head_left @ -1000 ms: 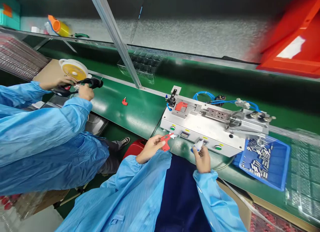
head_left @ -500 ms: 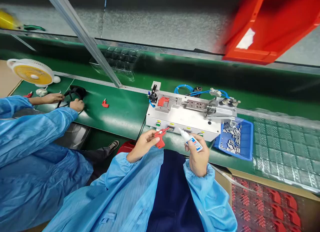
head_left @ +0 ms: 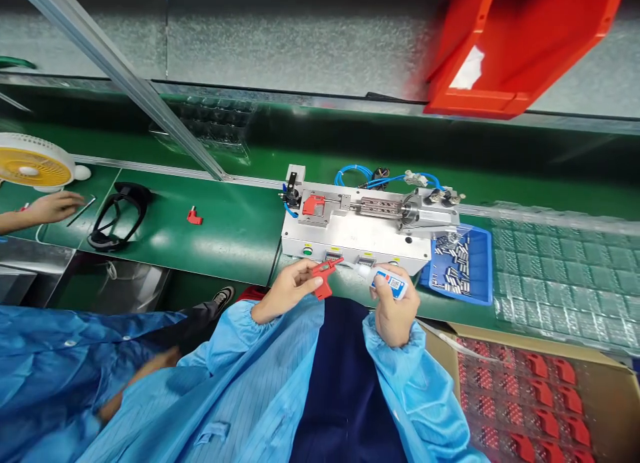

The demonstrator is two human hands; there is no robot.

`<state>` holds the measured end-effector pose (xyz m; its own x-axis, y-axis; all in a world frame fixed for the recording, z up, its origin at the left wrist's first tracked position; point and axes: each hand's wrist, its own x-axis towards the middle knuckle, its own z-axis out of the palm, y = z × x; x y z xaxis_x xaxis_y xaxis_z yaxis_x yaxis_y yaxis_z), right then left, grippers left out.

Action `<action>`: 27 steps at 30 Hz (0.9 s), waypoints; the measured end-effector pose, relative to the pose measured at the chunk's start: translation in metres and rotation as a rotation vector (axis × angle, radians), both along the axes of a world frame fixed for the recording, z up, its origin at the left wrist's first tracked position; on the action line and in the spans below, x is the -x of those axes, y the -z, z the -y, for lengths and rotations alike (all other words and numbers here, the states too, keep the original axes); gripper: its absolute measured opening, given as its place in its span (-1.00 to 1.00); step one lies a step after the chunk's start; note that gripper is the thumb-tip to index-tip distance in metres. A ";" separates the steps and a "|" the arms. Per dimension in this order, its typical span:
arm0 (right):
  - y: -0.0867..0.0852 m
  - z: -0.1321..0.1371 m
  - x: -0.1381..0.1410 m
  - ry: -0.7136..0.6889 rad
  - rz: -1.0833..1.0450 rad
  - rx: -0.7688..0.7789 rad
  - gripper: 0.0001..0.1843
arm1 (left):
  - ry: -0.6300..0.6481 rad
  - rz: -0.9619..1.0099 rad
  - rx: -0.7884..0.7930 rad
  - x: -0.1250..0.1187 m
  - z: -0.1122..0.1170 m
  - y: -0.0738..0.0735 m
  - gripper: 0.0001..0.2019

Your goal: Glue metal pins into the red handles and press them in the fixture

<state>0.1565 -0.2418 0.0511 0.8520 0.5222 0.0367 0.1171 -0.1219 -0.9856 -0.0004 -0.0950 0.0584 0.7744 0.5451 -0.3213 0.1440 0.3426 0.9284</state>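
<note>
My left hand (head_left: pixel 289 291) is closed on a small red pistol-shaped plastic part (head_left: pixel 324 280), its narrow end pointing right. In my right hand (head_left: pixel 397 311) is a white glue bottle (head_left: pixel 387 281) with a blue and red label, tilted so that its thin nozzle points left at the narrow end of the red part. The tip is close to the part; whether they touch I cannot tell. Just beyond both hands stands a white bench fixture (head_left: pixel 357 233) with a metal clamp. Another red part (head_left: pixel 314 204) sits in its left holder.
A blue bin (head_left: pixel 483 266) of small metal cylinders stands right of the fixture, beside clear plastic trays (head_left: pixel 565 276). Below is a carton of red parts (head_left: pixel 543 393). Leftward lie a loose red part (head_left: pixel 195 216), a black strap-like item (head_left: pixel 120 216), a fan (head_left: pixel 35 162) and a co-worker's hand (head_left: pixel 55 208).
The glue bottle has tipped flatter, bringing its nozzle to the red part's end. The co-worker has let go of the black item and drawn their hands apart. My view has shifted right.
</note>
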 end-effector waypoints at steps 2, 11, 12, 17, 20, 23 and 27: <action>-0.001 -0.003 0.000 0.011 -0.017 -0.003 -0.54 | -0.003 0.000 -0.004 0.000 0.000 0.001 -0.53; -0.010 -0.006 0.001 0.025 -0.040 0.027 -0.55 | 0.028 -0.017 -0.014 -0.001 -0.004 0.000 -0.58; -0.011 -0.006 0.001 0.026 -0.031 0.032 -0.55 | 0.030 -0.017 -0.014 -0.001 -0.004 0.000 -0.58; -0.013 -0.005 0.000 0.025 0.005 0.031 -0.56 | 0.049 -0.009 -0.025 -0.002 -0.004 0.003 -0.57; -0.012 -0.005 0.000 0.026 0.002 0.020 -0.58 | 0.048 -0.007 -0.046 -0.001 -0.003 0.004 -0.56; -0.012 -0.005 0.000 0.035 -0.005 0.018 -0.58 | 0.044 -0.019 -0.054 0.000 -0.003 0.005 -0.56; -0.013 -0.005 0.000 0.033 0.004 0.026 -0.56 | 0.055 -0.015 -0.030 0.001 -0.002 0.005 -0.55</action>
